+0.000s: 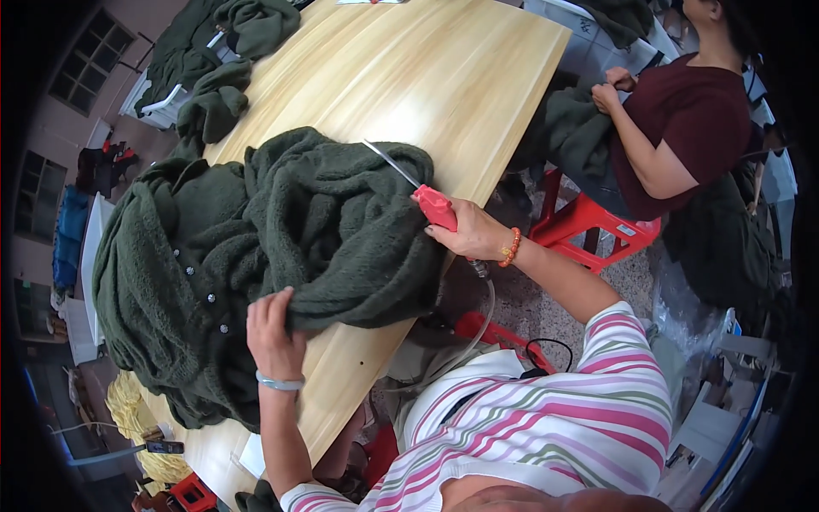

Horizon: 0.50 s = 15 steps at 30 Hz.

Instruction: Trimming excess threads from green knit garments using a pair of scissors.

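A dark green knitted cardigan [222,222] with several shiny buttons lies heaped and folded on the wooden table. My left hand [275,337] is closed at its near edge, fingers pinching the knit. In my right hand [472,229] is a red air blow gun [437,207], gripped by its handle. Its thin metal nozzle points up and left across the right part of the cardigan. A pale hose runs down from below the handle toward my lap.
The light wooden table [409,68] stretches away from me. More green knitwear [256,26] is piled at the far left, partly over a white crate. To the right, a person in a maroon shirt [699,111] handles green knitwear beside a red stool [589,226]. Yellow material [132,410] lies at lower left.
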### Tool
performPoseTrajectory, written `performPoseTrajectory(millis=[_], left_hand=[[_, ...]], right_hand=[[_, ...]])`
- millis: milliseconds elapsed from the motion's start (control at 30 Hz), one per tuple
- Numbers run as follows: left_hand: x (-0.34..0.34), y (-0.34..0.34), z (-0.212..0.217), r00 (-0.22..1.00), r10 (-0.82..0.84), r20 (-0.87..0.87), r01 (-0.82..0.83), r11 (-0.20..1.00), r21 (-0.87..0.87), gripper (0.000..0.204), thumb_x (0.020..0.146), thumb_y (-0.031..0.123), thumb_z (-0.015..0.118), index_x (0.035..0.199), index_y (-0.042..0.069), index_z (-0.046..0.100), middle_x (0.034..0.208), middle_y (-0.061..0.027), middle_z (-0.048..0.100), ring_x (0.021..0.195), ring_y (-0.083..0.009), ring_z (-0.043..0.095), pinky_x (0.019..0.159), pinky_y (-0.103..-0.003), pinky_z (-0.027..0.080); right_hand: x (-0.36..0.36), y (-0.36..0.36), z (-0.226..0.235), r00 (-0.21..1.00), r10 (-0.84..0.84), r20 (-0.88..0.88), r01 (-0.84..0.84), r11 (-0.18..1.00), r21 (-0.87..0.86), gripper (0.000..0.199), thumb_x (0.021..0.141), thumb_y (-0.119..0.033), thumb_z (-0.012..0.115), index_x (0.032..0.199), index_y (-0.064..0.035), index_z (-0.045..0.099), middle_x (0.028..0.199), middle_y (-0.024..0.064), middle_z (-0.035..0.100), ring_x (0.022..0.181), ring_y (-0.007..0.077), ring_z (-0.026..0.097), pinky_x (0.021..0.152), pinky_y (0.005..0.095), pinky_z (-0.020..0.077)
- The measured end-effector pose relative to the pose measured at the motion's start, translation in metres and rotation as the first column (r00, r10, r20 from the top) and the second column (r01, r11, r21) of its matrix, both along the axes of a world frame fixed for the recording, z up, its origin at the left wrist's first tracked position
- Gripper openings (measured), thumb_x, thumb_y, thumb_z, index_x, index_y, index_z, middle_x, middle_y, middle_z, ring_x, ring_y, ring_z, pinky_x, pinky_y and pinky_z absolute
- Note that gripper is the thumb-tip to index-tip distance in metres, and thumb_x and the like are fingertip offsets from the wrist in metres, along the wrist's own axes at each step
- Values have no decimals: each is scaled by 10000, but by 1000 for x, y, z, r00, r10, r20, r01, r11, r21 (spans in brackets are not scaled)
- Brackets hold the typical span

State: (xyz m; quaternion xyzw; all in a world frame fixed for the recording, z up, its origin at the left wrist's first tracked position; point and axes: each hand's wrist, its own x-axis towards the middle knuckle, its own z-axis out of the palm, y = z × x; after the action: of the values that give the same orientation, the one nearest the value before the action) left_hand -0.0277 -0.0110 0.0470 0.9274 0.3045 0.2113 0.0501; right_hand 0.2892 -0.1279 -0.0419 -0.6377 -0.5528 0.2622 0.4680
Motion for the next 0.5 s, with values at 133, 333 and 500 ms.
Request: performPoseTrajectory(millis=[133, 333, 500], left_hand=[[9, 31, 5, 995, 83, 47, -79, 993, -87, 441, 684, -93, 462, 1089, 20, 594, 995, -158, 612, 926, -325, 611, 837, -357, 482], [78, 145, 82, 694, 304, 653, 99, 858, -504, 228, 859, 8, 476, 997, 15, 657, 901, -71, 667, 762, -140, 634, 670, -248, 508], [159, 165, 142, 511, -266, 817, 179, 963, 201, 308, 841, -77, 451, 1050, 33, 647, 980, -96, 657, 937, -175, 621, 844, -280, 486]], right_hand=[[3, -17, 5, 994, -28, -101, 9, 984, -180, 421, 816, -86, 627, 1209, 16, 519, 1117, 139, 613, 1041, 185, 580, 929, 307, 422], [-3, -41, 58, 938, -48, -343, 76, 995, 68, 285, 830, -44, 614, 1109, 11, 583, 1057, 113, 635, 1050, 190, 581, 935, 312, 421], [-11, -57, 96, 999, -16, -30, 23, 966, 258, 256, 829, -2, 620, 1084, -3, 592, 1068, 91, 629, 1048, 180, 578, 932, 305, 424]])
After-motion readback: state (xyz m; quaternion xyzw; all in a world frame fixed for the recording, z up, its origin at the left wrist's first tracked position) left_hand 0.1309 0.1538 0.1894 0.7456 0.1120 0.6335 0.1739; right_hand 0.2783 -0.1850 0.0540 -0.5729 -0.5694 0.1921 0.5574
